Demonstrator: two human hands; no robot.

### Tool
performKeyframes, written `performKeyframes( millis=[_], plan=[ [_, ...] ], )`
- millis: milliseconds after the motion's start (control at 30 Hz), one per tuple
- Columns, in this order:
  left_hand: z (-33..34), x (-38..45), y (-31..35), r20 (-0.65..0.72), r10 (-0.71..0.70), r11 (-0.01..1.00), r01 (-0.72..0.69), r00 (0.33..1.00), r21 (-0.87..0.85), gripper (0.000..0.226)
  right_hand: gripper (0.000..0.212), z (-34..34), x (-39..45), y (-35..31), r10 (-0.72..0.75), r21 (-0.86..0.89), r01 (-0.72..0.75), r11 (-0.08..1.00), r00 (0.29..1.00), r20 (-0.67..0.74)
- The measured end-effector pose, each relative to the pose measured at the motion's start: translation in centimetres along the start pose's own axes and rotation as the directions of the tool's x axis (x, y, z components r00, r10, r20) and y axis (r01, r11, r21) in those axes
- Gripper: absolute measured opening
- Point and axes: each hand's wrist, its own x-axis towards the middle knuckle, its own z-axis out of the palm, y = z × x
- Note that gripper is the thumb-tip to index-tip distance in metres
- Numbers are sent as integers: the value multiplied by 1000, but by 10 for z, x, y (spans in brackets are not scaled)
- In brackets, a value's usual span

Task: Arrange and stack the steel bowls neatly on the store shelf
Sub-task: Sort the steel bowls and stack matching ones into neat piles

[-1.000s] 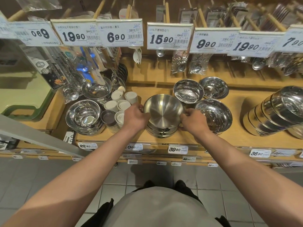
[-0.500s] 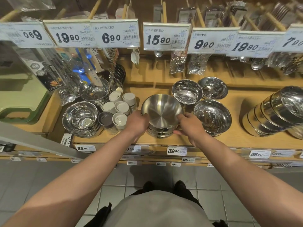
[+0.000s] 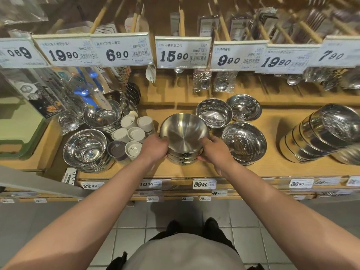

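Observation:
A stack of brushed steel bowls [image 3: 184, 133] stands near the front of the wooden shelf [image 3: 268, 168], in the middle. My left hand [image 3: 154, 147] grips the stack's left side and my right hand [image 3: 214, 151] grips its right side, fingers curled round the lower rims. Shiny steel bowls sit to the right: one [image 3: 214, 113] just behind the stack, one [image 3: 244, 107] further back, and a wide one [image 3: 244, 142] beside my right hand. More bowl stacks [image 3: 85, 149] stand at the left.
White and grey shaker cups [image 3: 134, 133] crowd the gap left of the stack. A tilted row of steel pots [image 3: 319, 133] lies at the right. Price tags [image 3: 183, 52] and packed cutlery hang overhead. Another bowl pile [image 3: 103, 116] sits back left.
Both hands have slid lower down the sides of the stack, from the top bowl's rim toward the lower bowls. The stack itself has barely shifted.

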Motion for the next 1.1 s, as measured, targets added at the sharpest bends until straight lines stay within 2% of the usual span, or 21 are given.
performKeyframes(
  millis=[133,233,367,500,567,633,800,867,1000,1100],
  plan=[
    [-5,-9,2,28,27,997,-29,999,70,45,39,-16,-25,-1,-5,12,5,1000,998,57],
    [-11,-23,-6,66,3,1000,-5,998,25,62,22,-49,-48,11,-39,78,35,996,998,52],
    [-5,-45,-18,158,-68,988,88,985,-125,50,20,-101,-66,27,-30,112,44,993,992,-121],
    [10,-48,-15,137,-168,964,192,976,-184,72,18,-129,-64,27,-44,94,77,993,948,-317],
    [16,-49,-12,153,-244,936,274,957,-222,63,13,-139,-57,23,-61,107,109,988,925,-374],
    [22,-51,-12,206,-284,929,322,937,-184,50,12,-147,-49,18,-66,124,122,985,922,-381],
    [61,-69,13,317,-238,944,295,918,-147,13,14,-164,-34,12,-96,84,130,988,942,-322],
    [82,-75,31,322,-189,956,249,928,-157,11,17,-172,-30,9,-109,50,131,990,946,-305],
    [111,-75,65,308,-95,985,134,947,-110,24,19,-193,-23,0,-146,-29,144,989,962,-230],
    [123,-68,83,273,-77,970,135,959,-203,23,19,-207,-13,-9,-174,-80,162,984,970,-171]
  ],
)
